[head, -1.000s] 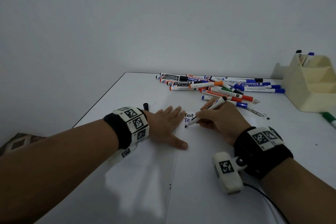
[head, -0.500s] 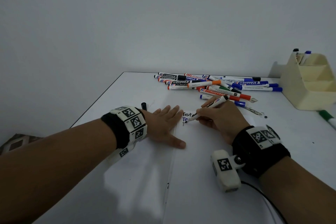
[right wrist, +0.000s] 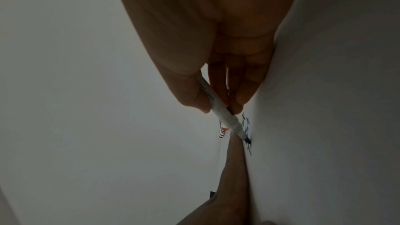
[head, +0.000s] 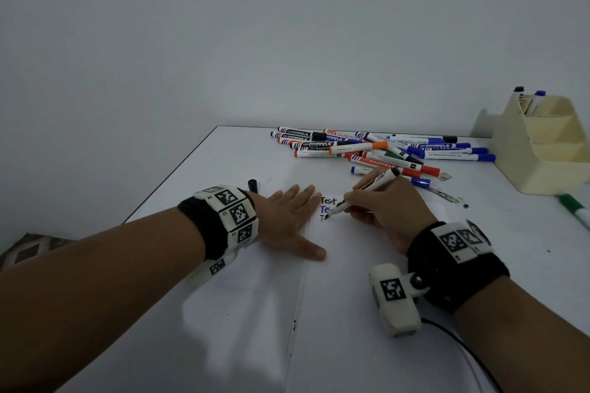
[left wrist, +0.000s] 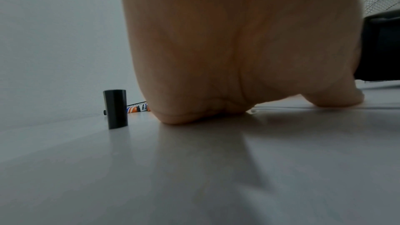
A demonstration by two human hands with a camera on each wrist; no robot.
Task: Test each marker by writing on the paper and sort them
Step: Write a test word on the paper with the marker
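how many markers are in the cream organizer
2: a black-capped marker and a blue-capped marker, side by side in the rear compartment of the cream organizer. The other compartments' insides are hidden, so more may be there.

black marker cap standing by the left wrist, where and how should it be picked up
Pinch the small black cylindrical marker cap across its smooth round sides near the top, coming down from above: it stands upright and apart from the left hand.
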